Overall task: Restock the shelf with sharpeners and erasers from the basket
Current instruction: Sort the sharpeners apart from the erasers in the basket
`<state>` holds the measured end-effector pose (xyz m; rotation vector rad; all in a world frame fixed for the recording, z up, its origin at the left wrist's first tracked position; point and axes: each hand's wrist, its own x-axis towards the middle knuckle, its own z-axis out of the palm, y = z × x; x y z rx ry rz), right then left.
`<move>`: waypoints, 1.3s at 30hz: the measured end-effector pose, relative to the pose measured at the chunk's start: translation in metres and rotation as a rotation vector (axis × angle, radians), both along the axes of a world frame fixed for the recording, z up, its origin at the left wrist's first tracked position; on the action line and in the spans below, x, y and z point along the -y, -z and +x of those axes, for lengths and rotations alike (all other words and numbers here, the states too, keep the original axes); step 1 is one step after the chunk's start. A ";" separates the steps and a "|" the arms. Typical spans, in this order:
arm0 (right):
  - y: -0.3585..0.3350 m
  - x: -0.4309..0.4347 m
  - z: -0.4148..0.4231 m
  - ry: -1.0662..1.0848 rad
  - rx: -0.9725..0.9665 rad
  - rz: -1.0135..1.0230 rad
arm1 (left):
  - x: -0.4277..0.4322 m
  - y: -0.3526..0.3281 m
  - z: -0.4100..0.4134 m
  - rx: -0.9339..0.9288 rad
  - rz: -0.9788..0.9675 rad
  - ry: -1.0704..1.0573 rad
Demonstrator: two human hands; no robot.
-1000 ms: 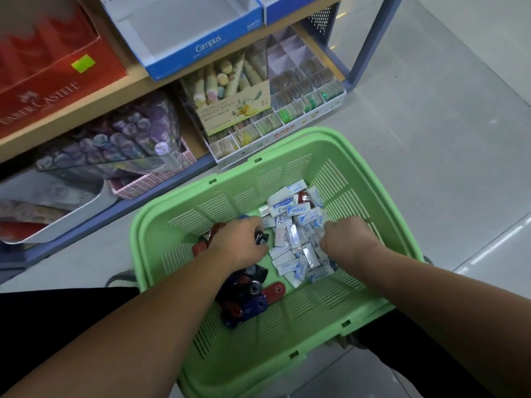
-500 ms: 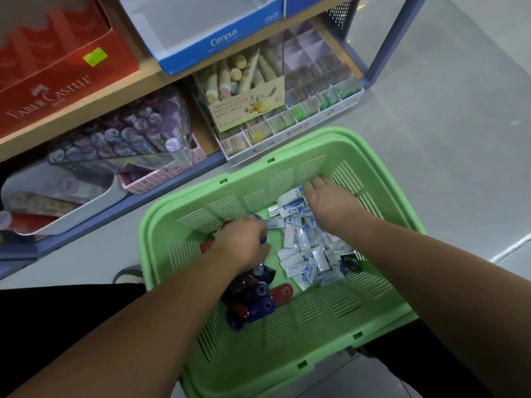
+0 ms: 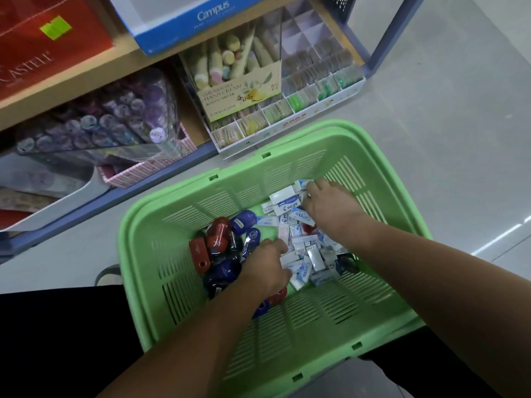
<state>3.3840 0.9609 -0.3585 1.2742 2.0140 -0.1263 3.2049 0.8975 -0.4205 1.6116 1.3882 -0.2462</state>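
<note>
down in the green basket [image 3: 287, 133] the right hand [image 3: 330, 209] curled round some erasers [image 3: 304, 254] by the far wall, the left hand [image 3: 267, 270] lay knuckles-up beside the sharpeners [image 3: 218, 245] (its grasp hidden from me), and scooping one kind at a time looked wisest.

**Camera setup: single head view**

One wide-angle camera, head-worn, pointing steeply down and forward. The slotted green plastic basket [image 3: 287, 340] fills the near centre, within arm's reach. The blue-framed wooden shelf [image 3: 86, 90] crosses the upper left, slightly farther off.
</note>
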 end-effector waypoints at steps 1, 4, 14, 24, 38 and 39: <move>-0.003 0.000 -0.001 -0.006 -0.001 0.012 | 0.000 0.001 0.000 0.018 -0.008 -0.024; -0.019 0.000 0.000 -0.027 -0.014 0.016 | -0.002 0.001 0.001 0.070 -0.019 -0.067; -0.066 0.016 0.062 -0.410 -0.162 0.413 | -0.027 -0.013 0.011 0.159 0.081 0.009; -0.082 0.037 0.090 -0.188 -0.550 0.351 | 0.005 -0.025 0.074 0.345 0.178 0.284; -0.072 0.038 0.086 -0.154 -0.644 0.462 | 0.002 -0.033 0.080 0.492 0.069 -0.042; -0.071 0.037 0.086 -0.181 -0.601 0.467 | -0.002 -0.039 0.071 0.533 -0.017 -0.117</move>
